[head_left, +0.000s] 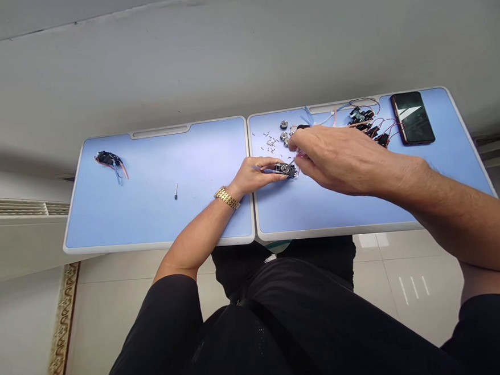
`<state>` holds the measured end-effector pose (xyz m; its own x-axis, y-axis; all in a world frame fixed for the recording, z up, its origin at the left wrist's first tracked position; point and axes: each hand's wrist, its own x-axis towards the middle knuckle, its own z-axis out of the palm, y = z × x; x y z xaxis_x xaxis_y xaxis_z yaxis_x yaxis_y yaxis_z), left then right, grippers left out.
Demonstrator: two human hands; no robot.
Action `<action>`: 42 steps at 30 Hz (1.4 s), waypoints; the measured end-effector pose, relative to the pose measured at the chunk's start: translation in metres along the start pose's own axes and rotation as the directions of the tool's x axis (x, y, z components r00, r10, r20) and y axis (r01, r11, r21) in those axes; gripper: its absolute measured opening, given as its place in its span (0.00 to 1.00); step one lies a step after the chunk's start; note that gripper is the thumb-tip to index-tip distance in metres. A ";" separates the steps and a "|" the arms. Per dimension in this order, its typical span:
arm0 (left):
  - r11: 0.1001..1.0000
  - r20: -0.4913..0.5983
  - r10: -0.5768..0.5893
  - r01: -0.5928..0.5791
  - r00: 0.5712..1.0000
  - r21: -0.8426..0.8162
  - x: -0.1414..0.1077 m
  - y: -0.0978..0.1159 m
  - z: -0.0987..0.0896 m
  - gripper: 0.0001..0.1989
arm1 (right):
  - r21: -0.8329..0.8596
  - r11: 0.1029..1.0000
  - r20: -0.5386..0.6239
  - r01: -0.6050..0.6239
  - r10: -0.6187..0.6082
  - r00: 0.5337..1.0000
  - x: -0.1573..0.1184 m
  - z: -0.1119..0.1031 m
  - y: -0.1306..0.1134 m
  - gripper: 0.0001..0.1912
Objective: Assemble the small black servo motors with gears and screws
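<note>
Just right of the seam between the two tabletops, my left hand (255,174) pinches a small black part with a round metal piece (284,168) on its upper side. My right hand (337,155) is closed around a screwdriver (302,127). The tool's dark end shows above the fingers, and its thin shaft slants down to the part; whether the tip touches a screw is too small to tell. Several loose screws (270,142) lie scattered beyond my left hand. Beside them stand round metal pieces (284,125), some partly covered by my right hand.
Several black assemblies (360,117) with red wires and clear strips lie at the back right, beside a phone (413,118). On the left tabletop (158,222) are another wired black assembly (109,159) and a small metal-shafted tool (175,191). A wall runs behind.
</note>
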<state>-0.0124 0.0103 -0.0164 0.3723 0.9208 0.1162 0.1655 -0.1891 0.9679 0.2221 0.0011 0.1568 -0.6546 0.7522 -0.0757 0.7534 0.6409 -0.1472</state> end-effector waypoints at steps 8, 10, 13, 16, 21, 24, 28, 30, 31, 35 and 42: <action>1.000 0.001 -0.004 0.004 1.000 0.000 0.000 0.001 0.000 0.22 | -0.019 0.997 -0.001 0.078 -0.078 0.997 0.000 0.001 0.002 0.16; 1.000 -0.004 -0.004 0.004 1.000 -0.002 0.000 0.001 0.000 0.22 | -0.012 0.998 -0.032 0.055 -0.055 0.998 -0.001 0.002 0.001 0.16; 1.000 0.004 0.013 -0.013 1.000 0.013 0.001 0.001 0.000 0.21 | -0.076 0.996 -0.016 -0.043 0.042 0.999 0.000 0.003 -0.001 0.19; 1.000 0.009 0.011 -0.011 1.000 0.015 0.000 0.000 0.000 0.22 | -0.113 0.993 0.023 -0.037 0.040 0.999 0.001 0.003 -0.001 0.21; 1.000 -0.004 -0.019 0.019 1.000 -0.001 -0.001 0.001 0.001 0.22 | -0.019 0.999 -0.017 0.046 -0.047 0.999 0.000 0.002 -0.001 0.16; 1.000 0.001 -0.007 0.007 1.000 -0.014 0.000 0.001 0.001 0.21 | -0.056 0.998 -0.007 -0.029 0.028 1.000 0.000 0.001 -0.004 0.17; 1.000 0.007 -0.018 0.018 1.000 0.001 0.000 0.001 0.001 0.22 | -0.099 0.995 0.007 -0.001 0.002 1.000 0.000 0.001 -0.003 0.18; 1.000 0.004 -0.021 0.021 1.000 0.004 0.000 0.001 0.001 0.22 | -0.059 0.996 -0.016 0.065 -0.066 0.998 -0.001 0.002 -0.001 0.16; 1.000 0.002 -0.017 0.017 1.000 0.005 0.000 0.001 0.001 0.22 | -0.039 0.996 -0.031 0.080 -0.081 0.996 -0.001 0.003 0.000 0.15; 1.000 -0.002 0.003 -0.003 1.000 0.013 0.000 0.000 0.001 0.21 | -0.036 0.999 -0.071 0.007 -0.010 0.997 -0.001 0.007 0.002 0.14; 1.000 -0.003 -0.020 0.020 1.000 -0.002 0.000 0.001 0.001 0.23 | 0.018 0.993 -0.137 0.114 -0.111 0.984 -0.005 0.013 0.005 0.13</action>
<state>-0.0117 0.0095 -0.0159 0.3661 0.9254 0.0976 0.1708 -0.1700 0.9705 0.2286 -0.0016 0.1437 -0.7191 0.6906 0.0766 0.6726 0.7196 -0.1728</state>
